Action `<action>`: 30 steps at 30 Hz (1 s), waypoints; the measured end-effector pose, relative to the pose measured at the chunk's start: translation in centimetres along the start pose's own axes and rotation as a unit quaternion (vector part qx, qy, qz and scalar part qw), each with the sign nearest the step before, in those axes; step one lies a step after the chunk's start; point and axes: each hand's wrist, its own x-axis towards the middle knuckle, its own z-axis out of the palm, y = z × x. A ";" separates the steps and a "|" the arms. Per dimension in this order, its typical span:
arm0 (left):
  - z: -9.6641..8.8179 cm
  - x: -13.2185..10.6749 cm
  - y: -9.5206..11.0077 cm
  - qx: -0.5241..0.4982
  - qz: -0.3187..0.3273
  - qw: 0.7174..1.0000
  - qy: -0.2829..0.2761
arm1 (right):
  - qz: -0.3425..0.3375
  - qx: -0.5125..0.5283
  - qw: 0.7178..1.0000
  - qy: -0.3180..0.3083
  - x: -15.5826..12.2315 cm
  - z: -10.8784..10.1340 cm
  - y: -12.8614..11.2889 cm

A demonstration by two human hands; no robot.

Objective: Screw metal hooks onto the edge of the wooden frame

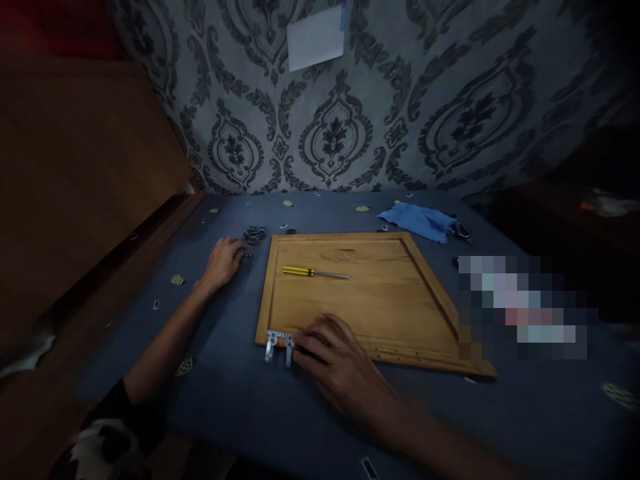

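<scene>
A wooden cabinet door panel (360, 313) with a raised frame lies flat on the table. On its middle rests a screwdriver (315, 272) with a yellow and black handle and a metal shaft. At the panel's near left corner is a silver metal bracket (280, 339) with two curved legs hanging over the edge. My right hand (340, 367) reaches across the near edge, its fingers closed at the bracket's right end. Left of the panel, my left hand (223, 261) has its fingertips drawn together at small metal hardware (248, 255); what they hold is too small to tell.
A small pile of dark metal pieces (255, 234) lies beyond my left hand. At the back right are a blue cloth (420, 221) and a dark object (461, 231). Dark blue patterned cloth (210, 360) covers the table. A wooden cabinet (85, 173) stands left; the patterned wall (330, 133) is behind.
</scene>
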 end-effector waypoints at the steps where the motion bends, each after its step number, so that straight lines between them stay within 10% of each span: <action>1: 0.1 0.2 0.1 0.003 0.009 1.000 -0.003 | -0.001 0.004 1.000 0.000 0.0 0.0 0.0; 30: 1.3 -0.5 -1.6 0.031 0.121 0.992 -0.018 | -0.007 -0.007 1.000 -0.016 -0.1 0.4 0.2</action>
